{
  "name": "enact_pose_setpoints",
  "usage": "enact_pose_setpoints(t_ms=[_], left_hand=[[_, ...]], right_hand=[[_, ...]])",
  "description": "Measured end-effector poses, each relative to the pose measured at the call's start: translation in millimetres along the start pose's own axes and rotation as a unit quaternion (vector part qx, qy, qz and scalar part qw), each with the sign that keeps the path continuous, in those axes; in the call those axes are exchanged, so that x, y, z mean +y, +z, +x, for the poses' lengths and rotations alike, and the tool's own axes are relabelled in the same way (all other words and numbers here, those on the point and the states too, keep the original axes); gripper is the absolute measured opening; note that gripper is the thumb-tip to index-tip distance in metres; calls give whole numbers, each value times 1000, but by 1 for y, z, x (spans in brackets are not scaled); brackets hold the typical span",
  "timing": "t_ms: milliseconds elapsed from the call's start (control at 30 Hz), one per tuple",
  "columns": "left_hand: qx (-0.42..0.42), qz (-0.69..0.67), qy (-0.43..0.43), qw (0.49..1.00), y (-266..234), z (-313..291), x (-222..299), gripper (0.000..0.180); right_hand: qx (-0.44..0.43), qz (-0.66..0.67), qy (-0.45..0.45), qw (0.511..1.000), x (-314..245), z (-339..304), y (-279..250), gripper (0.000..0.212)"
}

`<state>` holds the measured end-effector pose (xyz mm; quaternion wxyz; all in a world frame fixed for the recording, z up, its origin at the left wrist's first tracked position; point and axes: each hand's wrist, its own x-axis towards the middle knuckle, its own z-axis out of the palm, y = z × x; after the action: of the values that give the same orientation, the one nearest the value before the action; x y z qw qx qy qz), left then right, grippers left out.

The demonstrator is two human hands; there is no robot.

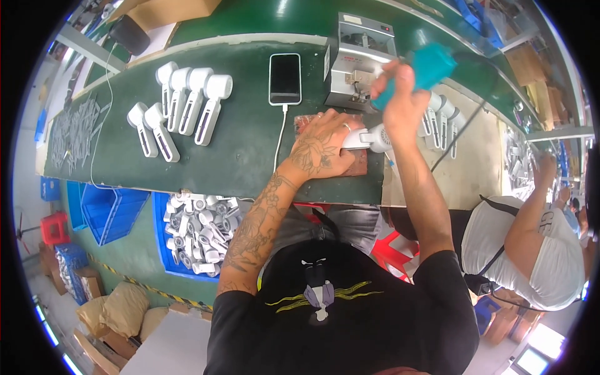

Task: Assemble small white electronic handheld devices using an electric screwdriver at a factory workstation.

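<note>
My left hand (322, 144) presses a white handheld fan (357, 140) down on a reddish-brown pad (356, 167) near the front of the bench. The fan lies on its side with its round head to the right; the fingers partly hide its handle. Above and right of it, my right hand (401, 103) is closed around a teal power tool (431, 65), blurred by motion. The tool's exact kind and its tip cannot be made out. Just behind stands a metal benchtop machine (359, 59).
Several white fans (194, 100) lie on the green bench's left, with more fans (444, 119) at right. A phone (285, 79) charges by cable. Grey strips (78, 131) lie far left. A blue bin (161, 250) holds many fan parts below. A co-worker (519, 244) sits at right.
</note>
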<state>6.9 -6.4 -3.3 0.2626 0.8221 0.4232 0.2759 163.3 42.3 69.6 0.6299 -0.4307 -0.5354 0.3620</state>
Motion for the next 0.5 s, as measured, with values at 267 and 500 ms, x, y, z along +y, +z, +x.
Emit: enact_pose_setpoints(t_ms=[267,500], left_hand=[[33,-32,21,999,1,8,0,37],[51,5,33,998,6,7,0,33]], right_hand=[[-27,3,3,1000,-12,-38,-28,56],[-27,7,4,1000,-3,-42,-34,54]])
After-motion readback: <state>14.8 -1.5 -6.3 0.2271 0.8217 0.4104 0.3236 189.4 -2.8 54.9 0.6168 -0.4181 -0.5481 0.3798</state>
